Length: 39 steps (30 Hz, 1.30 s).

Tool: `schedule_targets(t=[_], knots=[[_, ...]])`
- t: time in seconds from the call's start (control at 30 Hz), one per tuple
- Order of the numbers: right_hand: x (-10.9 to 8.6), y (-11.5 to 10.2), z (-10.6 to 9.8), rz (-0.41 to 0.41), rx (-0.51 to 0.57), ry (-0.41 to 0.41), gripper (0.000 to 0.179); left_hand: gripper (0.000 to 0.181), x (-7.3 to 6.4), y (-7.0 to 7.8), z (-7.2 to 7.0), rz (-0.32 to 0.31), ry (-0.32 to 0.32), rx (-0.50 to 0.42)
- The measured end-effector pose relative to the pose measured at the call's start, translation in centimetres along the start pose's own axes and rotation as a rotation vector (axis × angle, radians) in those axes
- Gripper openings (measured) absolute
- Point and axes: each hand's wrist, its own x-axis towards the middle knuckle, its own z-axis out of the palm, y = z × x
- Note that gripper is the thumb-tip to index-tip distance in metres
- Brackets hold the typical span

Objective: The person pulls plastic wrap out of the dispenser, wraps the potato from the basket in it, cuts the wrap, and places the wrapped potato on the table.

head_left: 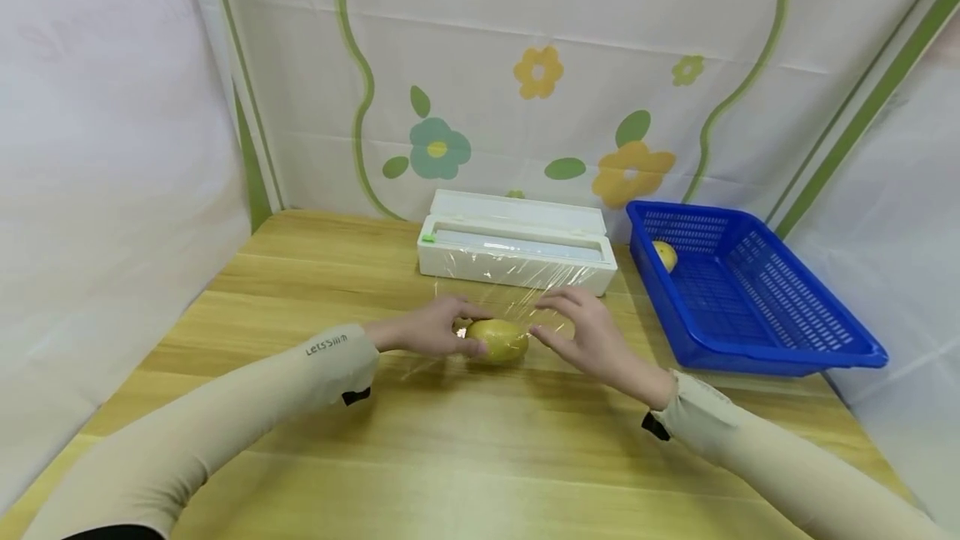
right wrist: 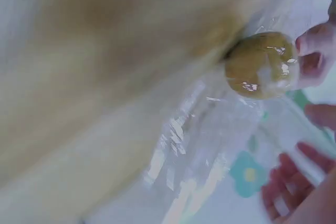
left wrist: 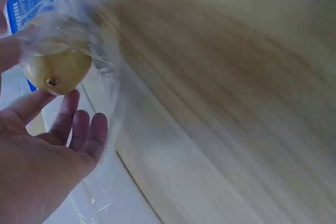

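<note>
A smooth yellow mango (head_left: 498, 341) lies on its side just in front of the white cling-film box (head_left: 517, 266). Clear cling film (right wrist: 181, 140) drapes over the fruit and stretches back to the box. My left hand (head_left: 438, 327) grips the mango's left end between thumb and fingers; the brown stem end faces the camera in the left wrist view. Off the mango's right end is my right hand (head_left: 592, 336), its fingers spread and loosely bent, with nothing in them. In the right wrist view the film over the mango (right wrist: 262, 66) shines with creases.
The box's lid (head_left: 517, 208) stands raised at the back, and a small green piece (head_left: 428, 237) sits at its left end. To the right is a blue plastic basket (head_left: 780, 359) holding another yellow fruit (head_left: 665, 255). A flowered cloth (head_left: 480, 65) hangs behind the wooden table (head_left: 480, 457).
</note>
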Motion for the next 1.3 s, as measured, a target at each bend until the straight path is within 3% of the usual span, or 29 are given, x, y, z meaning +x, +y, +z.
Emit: schedule_targets(t=[0.13, 0.27, 0.5, 0.73, 0.87, 0.97, 1.03, 1.1, 1.2, 1.3], knots=[[0.2, -0.8, -0.1, -0.309, -0.138, -0.040, 0.035, 0.051, 0.3, -0.4, -0.3, -0.010, 0.001, -0.045], [0.1, -0.9, 0.6, -0.392, -0.225, -0.107, 0.037, 0.044, 0.7, -0.7, -0.5, -0.004, 0.008, -0.076], [0.7, -0.3, 1.9, -0.360, -0.251, -0.110, 0.041, 0.050, 0.9, -1.0, -0.9, -0.077, -0.025, -0.087], [1.8, 0.5, 2.9, -0.277, -0.298, -0.119, 0.058, 0.052, 0.8, -1.0, -1.3, -0.153, -0.022, -0.113], [2.7, 1.2, 3.5, -0.213, -0.349, -0.145, 0.067, 0.053, 0.9, -1.0, -1.3, -0.183, 0.015, -0.128], [3.1, 1.6, 3.9, -0.169, -0.351, -0.166, 0.071, 0.052, 1.0, -0.8, -1.3, -0.194, 0.077, -0.119], [3.3, 1.9, 4.1, -0.142, -0.352, -0.181, 0.072, 0.055, 1.0, -0.3, -1.5, -0.181, 0.142, -0.078], [3.4, 2.1, 4.3, -0.115, -0.342, -0.188, 0.071, 0.056, 0.9, 0.3, -1.8, -0.159, 0.222, 0.035], [3.5, 2.3, 4.4, -0.063, -0.313, -0.203, 0.069, 0.055, 0.6, 1.5, -2.3, -0.076, 0.334, 0.287], [3.4, 2.6, 4.4, 0.001, -0.263, -0.206, 0.067, 0.050, 0.5, 2.3, -2.2, 0.031, 0.379, 0.539]])
